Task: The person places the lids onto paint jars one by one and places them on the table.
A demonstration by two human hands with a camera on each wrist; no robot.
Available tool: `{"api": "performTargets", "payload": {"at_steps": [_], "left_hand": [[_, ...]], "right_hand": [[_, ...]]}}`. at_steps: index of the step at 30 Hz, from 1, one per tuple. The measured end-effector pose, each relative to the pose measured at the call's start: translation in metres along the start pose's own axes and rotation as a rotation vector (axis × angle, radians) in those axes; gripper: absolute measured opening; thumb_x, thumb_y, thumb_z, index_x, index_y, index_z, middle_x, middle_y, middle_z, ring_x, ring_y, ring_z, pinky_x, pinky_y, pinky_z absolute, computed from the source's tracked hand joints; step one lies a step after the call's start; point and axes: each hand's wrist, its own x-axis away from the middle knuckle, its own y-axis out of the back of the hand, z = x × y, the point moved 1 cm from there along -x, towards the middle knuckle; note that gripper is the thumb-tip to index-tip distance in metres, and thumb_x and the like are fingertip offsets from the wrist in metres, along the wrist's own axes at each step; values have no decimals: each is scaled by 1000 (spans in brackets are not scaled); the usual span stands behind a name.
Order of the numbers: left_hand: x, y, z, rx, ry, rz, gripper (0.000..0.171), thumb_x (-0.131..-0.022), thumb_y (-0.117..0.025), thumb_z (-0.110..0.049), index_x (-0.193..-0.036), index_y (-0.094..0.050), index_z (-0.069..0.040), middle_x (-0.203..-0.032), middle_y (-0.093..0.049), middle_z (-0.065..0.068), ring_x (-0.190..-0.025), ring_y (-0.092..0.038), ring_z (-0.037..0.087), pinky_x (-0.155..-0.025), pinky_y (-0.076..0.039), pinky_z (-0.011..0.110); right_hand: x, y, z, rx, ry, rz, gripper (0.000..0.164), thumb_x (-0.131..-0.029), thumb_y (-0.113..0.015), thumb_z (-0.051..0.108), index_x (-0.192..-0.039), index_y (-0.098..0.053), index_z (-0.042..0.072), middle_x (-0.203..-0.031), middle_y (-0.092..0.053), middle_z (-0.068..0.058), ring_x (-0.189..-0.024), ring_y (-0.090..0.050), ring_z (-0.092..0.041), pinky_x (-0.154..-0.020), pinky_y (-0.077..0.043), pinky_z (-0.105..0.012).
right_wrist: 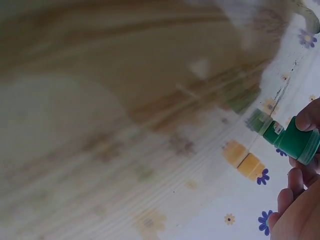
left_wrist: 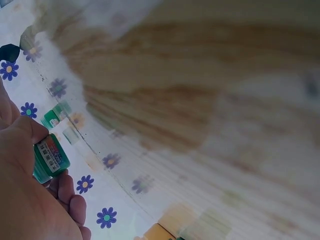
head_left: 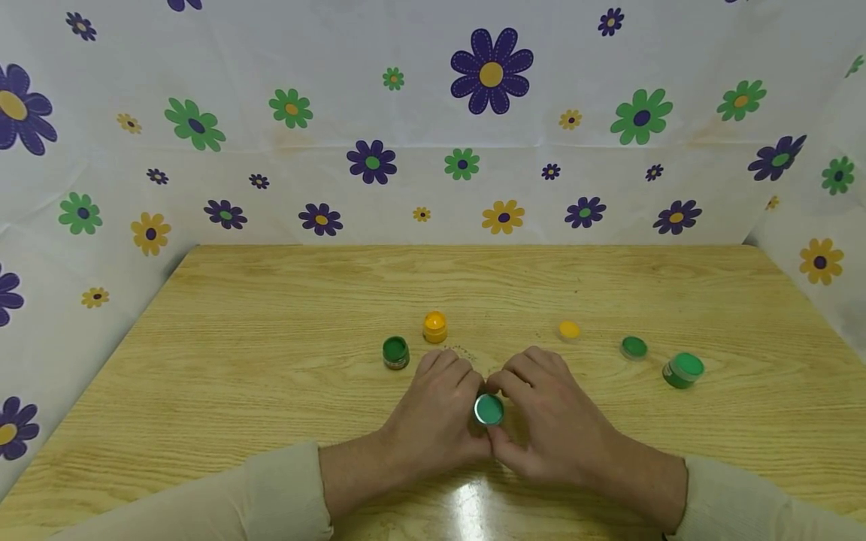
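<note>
Between both hands is a small green paint jar (head_left: 489,410), its round teal top facing up toward the head camera. My left hand (head_left: 440,413) grips it from the left side. With fingertips at its far edge and thumb at its near edge, my right hand (head_left: 555,424) holds the jar from the right. In the left wrist view, a printed barcode label (left_wrist: 52,156) shows on the jar beside the left hand (left_wrist: 30,185). The right wrist view shows the right thumb (right_wrist: 309,116) pressed against the jar's green side (right_wrist: 299,141).
Beyond the left hand stand an uncapped dark green jar (head_left: 395,353) and an orange-yellow jar (head_left: 435,328). Past the right hand lie a yellow lid (head_left: 570,330) and a dark green lid (head_left: 634,347), with a green jar (head_left: 683,370) farther right. Flowered cloth (head_left: 311,180) borders the wooden table (head_left: 271,338).
</note>
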Motion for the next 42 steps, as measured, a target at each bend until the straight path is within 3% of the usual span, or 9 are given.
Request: {"api": "performTargets", "payload": {"at_steps": [15,27,42], "left_hand": [[-1,2,0,0,9,21,40,-67,-82,-49,-79,-64,-15,-75,-56,-7,-78,-49,13,-85,-40,30],[-1,0,0,4,-35,-10,41,-65,-83,-49,-74,-61,-15,-73,-54,-7,-78,-47,12,-84,-40,29],[0,-1,-3,42,-49,83,40,-69,-82,-46,-70,-58,-15,-73,-57,-7,-81,-49,12,-89,-41,28]], "right_hand": [[-1,-1,0,26,15,-28,23,-72,-71,31,-88,-63,17,-86,-56,7,-86,-48,-11,-83,-43,-36],[-1,-1,-1,55,45,-46,27,-70,-76,35,-81,-62,15,-81,-59,5,-84,-50,-12,-83,-46,-37],[0,-1,0,116,111,-46,29,-69,-74,37,-78,-61,12,-77,-57,5,-79,-50,-13,-80,-46,-34]]}}
